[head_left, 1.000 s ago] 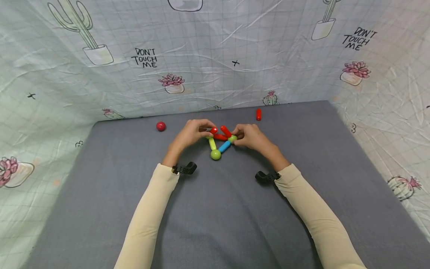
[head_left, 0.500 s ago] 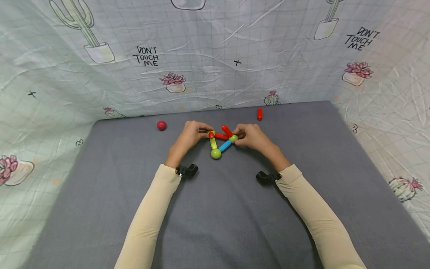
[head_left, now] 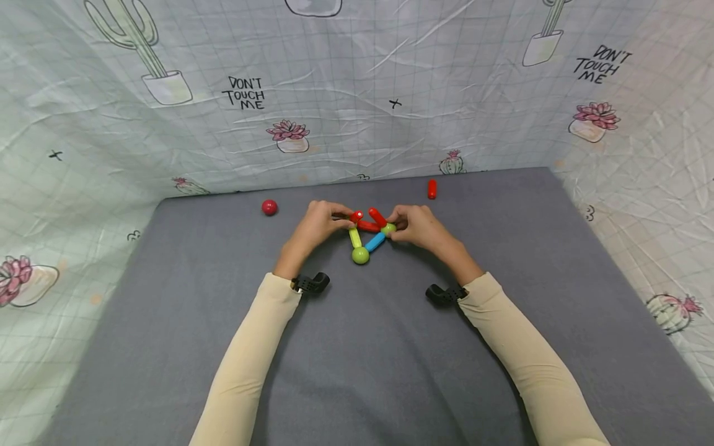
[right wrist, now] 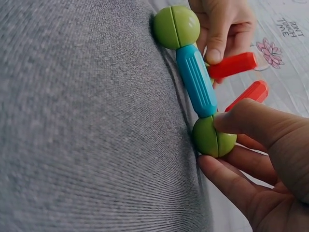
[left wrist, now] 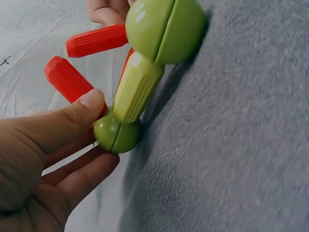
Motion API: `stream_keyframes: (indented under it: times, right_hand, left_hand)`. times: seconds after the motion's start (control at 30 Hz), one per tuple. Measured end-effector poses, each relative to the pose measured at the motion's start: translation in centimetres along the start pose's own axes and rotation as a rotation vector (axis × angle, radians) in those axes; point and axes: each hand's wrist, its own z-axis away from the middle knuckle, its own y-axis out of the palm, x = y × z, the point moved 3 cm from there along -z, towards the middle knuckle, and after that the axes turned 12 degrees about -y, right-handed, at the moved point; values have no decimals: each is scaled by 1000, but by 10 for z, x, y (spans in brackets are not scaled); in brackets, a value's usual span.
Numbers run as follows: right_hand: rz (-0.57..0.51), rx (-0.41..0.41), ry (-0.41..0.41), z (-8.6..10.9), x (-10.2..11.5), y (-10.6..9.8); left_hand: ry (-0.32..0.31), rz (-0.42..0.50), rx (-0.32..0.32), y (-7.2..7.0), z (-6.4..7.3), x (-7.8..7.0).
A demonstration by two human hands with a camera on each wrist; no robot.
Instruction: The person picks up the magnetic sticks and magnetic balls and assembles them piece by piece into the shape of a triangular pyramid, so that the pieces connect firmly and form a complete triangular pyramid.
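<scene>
A triangle of green balls joined by toy building rods lies on the grey cloth. Its sides are a yellow rod [left wrist: 137, 89], a blue rod [right wrist: 196, 79] and a red rod [head_left: 368, 226]. From each of the two far balls another red rod sticks up at a slant. My left hand [head_left: 318, 224] pinches the left upright red rod [left wrist: 70, 79] near its base, its fingers around the left green ball [left wrist: 117, 134]. My right hand [head_left: 415, 226] grips the right green ball [right wrist: 215, 137], below the right upright red rod [head_left: 377, 217]. The near green ball [head_left: 360, 255] is untouched.
A dark red ball [head_left: 269, 207] lies to the left of the hands. A loose red rod [head_left: 432, 189] lies near the far edge at the right. Behind the grey table [head_left: 357, 347] hangs a printed curtain [head_left: 334, 80].
The left upright red rod tips toward the near side, then swings back up and slightly right in my left hand. My right hand keeps its grip with hardly any movement.
</scene>
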Motion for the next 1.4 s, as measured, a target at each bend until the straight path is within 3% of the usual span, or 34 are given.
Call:
stream_keyframes:
  times: [0.23,0.53,0.67,0.9,0.97,1.07,1.2,1.3,1.4]
  right_hand:
    - [9,-6,-6,1,1,1]
    - [13,2,-16,1,3,0]
    - [31,21,-38,-2,3,-2]
    - [16,72,-88,-3,-5,-9]
    - [18,33,-93,-2,-8,-16]
    - [89,-125,-62,-3,-16,-32]
    - [196,-325,80,-7,-33,-50]
    - [232,-348,202,-9,-46,-55]
    - [252,-327,273,-10,-56,-56]
  left_hand:
    - [-36,30,-52,5,-1,1]
    - [-21,122,-3,3,-3,8]
    - [-8,92,27,2,-6,10]
    - [-72,63,-3,0,0,12]
    - [-79,58,-13,0,2,13]
    - [-76,51,-31,0,3,13]
    - [-80,45,-31,0,2,11]
    - [-99,41,-18,0,1,9]
    - [-108,27,-17,1,1,7]
